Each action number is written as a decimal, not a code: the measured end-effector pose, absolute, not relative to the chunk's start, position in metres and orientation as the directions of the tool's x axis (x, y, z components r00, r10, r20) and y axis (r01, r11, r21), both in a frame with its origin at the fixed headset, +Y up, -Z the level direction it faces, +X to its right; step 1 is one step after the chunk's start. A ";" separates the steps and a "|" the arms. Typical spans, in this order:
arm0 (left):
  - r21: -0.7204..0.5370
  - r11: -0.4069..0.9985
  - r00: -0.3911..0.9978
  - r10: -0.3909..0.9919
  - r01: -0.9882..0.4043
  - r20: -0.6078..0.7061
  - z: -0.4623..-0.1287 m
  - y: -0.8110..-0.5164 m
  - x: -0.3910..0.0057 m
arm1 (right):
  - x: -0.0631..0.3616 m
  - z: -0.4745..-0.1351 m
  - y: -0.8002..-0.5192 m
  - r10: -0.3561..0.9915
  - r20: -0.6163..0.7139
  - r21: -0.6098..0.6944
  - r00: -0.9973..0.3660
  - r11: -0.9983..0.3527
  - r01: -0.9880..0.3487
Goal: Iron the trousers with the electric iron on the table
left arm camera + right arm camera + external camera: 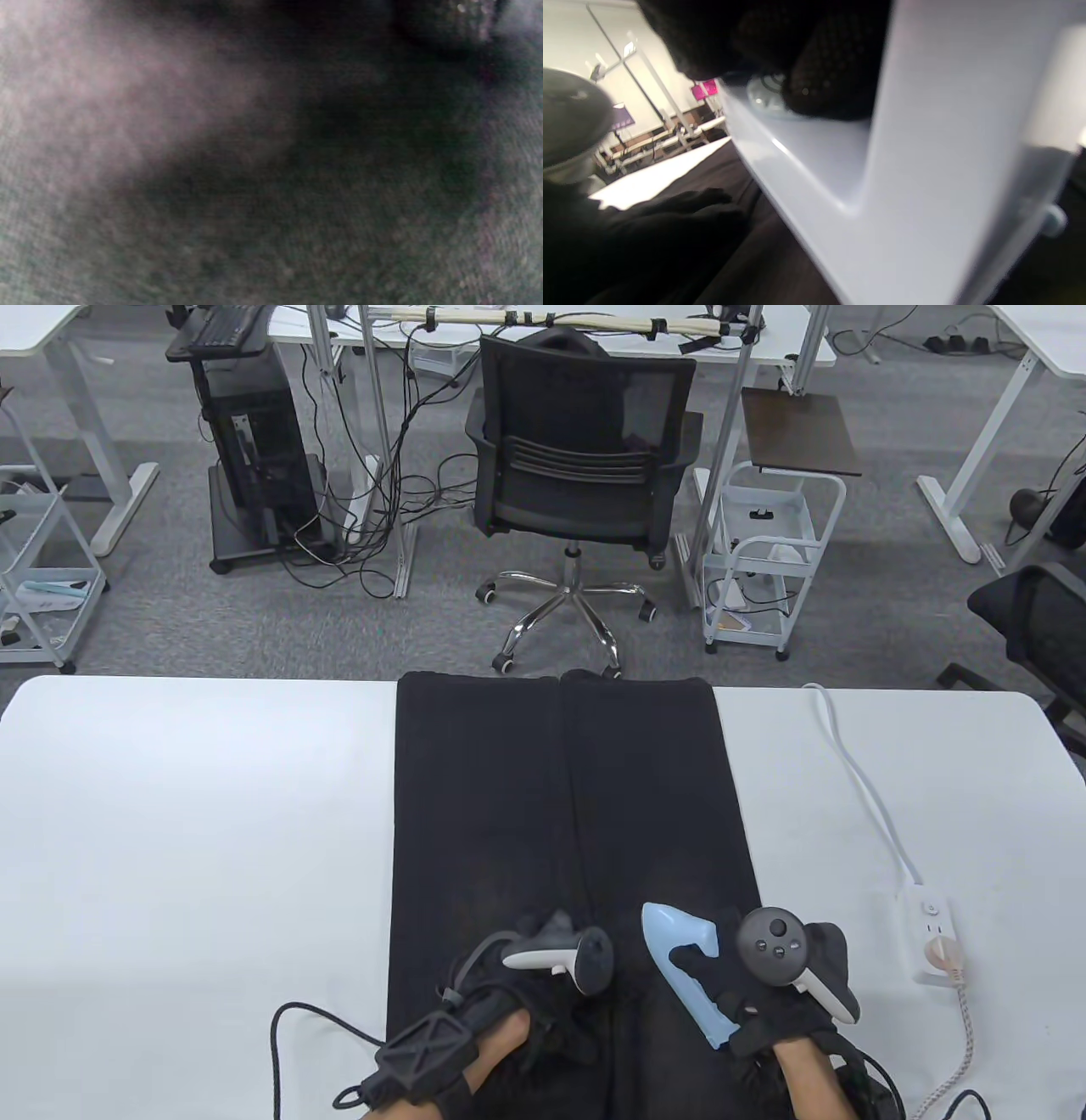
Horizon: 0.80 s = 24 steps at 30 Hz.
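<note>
Black trousers lie flat down the middle of the white table, legs pointing away from me. My right hand grips the handle of a light blue electric iron that rests on the right trouser leg near the waist. The iron fills the right wrist view, with my gloved fingers over its top. My left hand rests flat on the left leg near the waist. The left wrist view shows only blurred dark fabric.
A white power strip with a plug and braided cord lies on the table at the right, its white cable running to the far edge. A black office chair and a white trolley stand beyond the table.
</note>
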<state>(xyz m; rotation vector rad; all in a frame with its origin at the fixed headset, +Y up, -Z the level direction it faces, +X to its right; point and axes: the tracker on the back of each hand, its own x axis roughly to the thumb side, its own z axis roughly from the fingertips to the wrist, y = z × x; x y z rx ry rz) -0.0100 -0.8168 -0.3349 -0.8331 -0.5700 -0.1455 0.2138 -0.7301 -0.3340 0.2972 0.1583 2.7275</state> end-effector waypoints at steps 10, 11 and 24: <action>-0.587 0.774 0.822 0.162 0.237 0.546 -0.304 -0.806 -0.021 | 0.182 -0.306 -0.744 0.067 0.330 0.390 -0.942 -0.918 0.072; -0.549 0.813 0.831 0.159 0.197 0.533 -0.310 -0.803 -0.026 | 0.181 -0.305 -0.750 0.061 0.332 0.407 -0.941 -0.909 0.085; -0.613 0.769 0.859 0.181 0.180 0.480 -0.328 -0.820 -0.039 | 0.160 -0.409 -0.757 -0.028 0.218 0.153 -0.975 -0.986 0.063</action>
